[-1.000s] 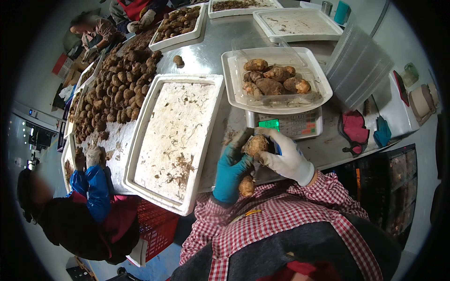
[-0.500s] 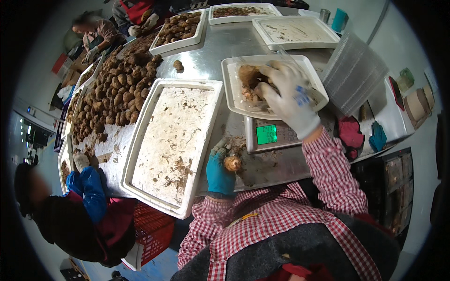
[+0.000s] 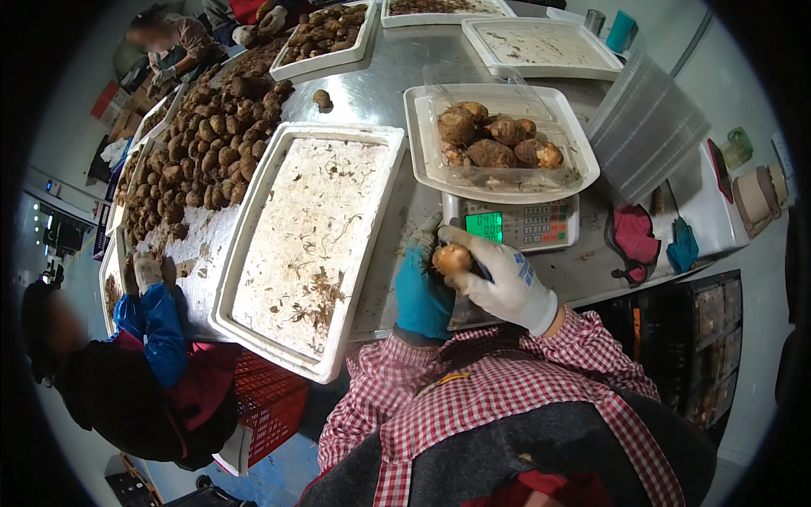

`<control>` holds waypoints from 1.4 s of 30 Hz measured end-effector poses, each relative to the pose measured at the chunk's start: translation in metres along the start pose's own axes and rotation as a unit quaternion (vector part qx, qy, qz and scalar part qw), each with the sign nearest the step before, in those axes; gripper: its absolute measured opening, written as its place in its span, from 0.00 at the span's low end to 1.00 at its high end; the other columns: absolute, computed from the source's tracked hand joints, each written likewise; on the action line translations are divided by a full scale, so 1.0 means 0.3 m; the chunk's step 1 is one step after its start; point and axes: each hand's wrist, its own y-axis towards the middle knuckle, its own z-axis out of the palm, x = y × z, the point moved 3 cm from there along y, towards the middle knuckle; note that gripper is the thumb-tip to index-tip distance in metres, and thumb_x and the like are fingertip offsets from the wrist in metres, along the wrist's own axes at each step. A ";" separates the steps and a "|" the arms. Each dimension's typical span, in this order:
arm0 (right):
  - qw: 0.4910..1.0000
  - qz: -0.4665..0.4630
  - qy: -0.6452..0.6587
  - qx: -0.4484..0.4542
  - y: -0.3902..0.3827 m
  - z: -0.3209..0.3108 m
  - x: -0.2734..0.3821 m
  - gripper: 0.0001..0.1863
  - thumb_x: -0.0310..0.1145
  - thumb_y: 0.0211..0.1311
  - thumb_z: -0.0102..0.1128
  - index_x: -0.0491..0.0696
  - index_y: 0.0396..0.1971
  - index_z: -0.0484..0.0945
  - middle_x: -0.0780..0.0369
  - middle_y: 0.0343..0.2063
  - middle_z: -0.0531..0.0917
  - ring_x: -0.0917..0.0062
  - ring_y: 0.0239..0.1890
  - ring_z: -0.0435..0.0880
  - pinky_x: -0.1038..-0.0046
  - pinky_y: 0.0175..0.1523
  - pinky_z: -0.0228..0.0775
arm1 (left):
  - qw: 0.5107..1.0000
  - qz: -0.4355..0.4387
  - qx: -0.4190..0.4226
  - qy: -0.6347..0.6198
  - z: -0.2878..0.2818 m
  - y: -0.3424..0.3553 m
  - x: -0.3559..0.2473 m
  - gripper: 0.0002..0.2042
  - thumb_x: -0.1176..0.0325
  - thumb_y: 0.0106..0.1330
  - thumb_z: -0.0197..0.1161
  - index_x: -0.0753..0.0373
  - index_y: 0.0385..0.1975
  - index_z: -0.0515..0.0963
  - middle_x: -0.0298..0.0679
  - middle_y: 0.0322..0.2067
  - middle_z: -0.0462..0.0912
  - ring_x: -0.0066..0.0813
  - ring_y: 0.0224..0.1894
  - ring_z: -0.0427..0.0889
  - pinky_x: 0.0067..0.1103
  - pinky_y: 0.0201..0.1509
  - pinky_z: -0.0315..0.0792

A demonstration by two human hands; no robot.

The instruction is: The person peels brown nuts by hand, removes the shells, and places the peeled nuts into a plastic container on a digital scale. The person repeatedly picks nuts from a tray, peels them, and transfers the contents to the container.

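My left hand (image 3: 425, 296), in a teal glove, is closed round a brown taro (image 3: 452, 259) with a pale end. From the right, my right hand (image 3: 514, 286), in a white glove, grips the same taro, its fingers bent over it. Just beyond both hands stands a digital scale (image 3: 553, 228) with a lit green display. A shallow white tray (image 3: 585, 173) rests on the scale. In it lies a clear plastic box (image 3: 477, 176) with its lid tipped back, holding several taros (image 3: 492, 154).
Left of my hands lies a large white tray (image 3: 221, 291) with root scraps. Farther left is a taro heap (image 3: 203, 152), with co-workers around. Stacked clear boxes (image 3: 646, 127) lean at right, near a pink glove (image 3: 634, 237) and a teal glove (image 3: 682, 245).
My right hand has left the box on the scale and come down to the taro in my left hand. My left hand has shifted slightly right with the taro.
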 end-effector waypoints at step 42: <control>0.833 -0.165 -0.468 -0.246 0.237 -0.608 -0.172 0.15 0.32 0.67 0.50 0.40 0.48 0.75 0.52 0.46 0.79 0.68 0.45 0.81 0.70 0.53 0.72 | 0.886 0.178 0.000 0.429 -0.030 -0.079 -0.093 0.16 0.71 0.70 0.59 0.65 0.56 0.74 0.32 0.33 0.82 0.21 0.40 0.81 0.17 0.43 0.75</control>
